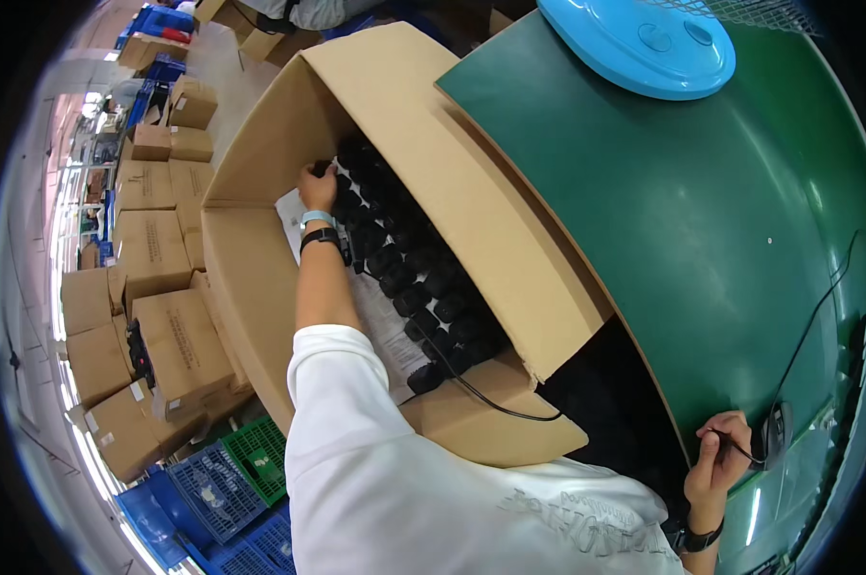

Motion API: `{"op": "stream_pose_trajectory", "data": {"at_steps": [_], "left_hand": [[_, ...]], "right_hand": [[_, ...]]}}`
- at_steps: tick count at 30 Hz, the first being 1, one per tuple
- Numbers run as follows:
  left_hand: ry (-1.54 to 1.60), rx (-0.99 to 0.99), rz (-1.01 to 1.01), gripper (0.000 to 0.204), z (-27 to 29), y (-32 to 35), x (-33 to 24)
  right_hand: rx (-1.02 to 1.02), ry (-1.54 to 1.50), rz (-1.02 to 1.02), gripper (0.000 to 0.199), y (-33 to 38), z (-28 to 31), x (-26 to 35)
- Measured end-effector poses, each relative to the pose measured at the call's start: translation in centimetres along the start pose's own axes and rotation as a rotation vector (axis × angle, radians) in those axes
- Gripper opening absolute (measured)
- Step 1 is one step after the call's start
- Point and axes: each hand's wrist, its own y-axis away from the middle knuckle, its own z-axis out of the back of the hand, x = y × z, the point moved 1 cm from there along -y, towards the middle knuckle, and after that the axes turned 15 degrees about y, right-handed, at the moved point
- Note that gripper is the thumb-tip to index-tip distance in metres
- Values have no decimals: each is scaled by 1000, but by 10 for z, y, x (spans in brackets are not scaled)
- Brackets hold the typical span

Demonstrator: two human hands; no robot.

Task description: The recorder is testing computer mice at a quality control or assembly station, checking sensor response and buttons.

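Observation:
My left hand (318, 187) reaches deep into an open cardboard box (251, 268), at the far left end of rows of small black rounded pieces (414, 299). Its fingers are curled around one of these black pieces (323, 168), partly hidden by the hand. White printed paper (380, 331) lies under the rows. A loose black cable (471, 388) trails over the near flap. At the near edge of the green tabletop, my right hand (723, 452) pinches a thin black cord (737, 444). Beside it lies a black, rounded object like a computer mouse (779, 433).
The green table (663, 220) fills the right side, with a blue oval plastic lid (644, 43) at its far edge. Stacked cardboard cartons (155, 249) stand to the left. Blue crates (217, 489) and a green crate (260, 455) sit at lower left.

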Motion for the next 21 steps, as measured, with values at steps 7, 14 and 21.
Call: {"op": "stream_pose_trajectory", "data": {"at_steps": [7, 14, 21], "left_hand": [[193, -24, -143, 44, 0, -7, 17], [649, 530, 12, 60, -36, 24, -13], [73, -239, -56, 72, -2, -2, -59]], "right_hand": [[-71, 65, 48, 10, -12, -6, 10], [-71, -70, 72, 4, -36, 28, 26], [-121, -152, -30, 21, -136, 124, -44]]}}
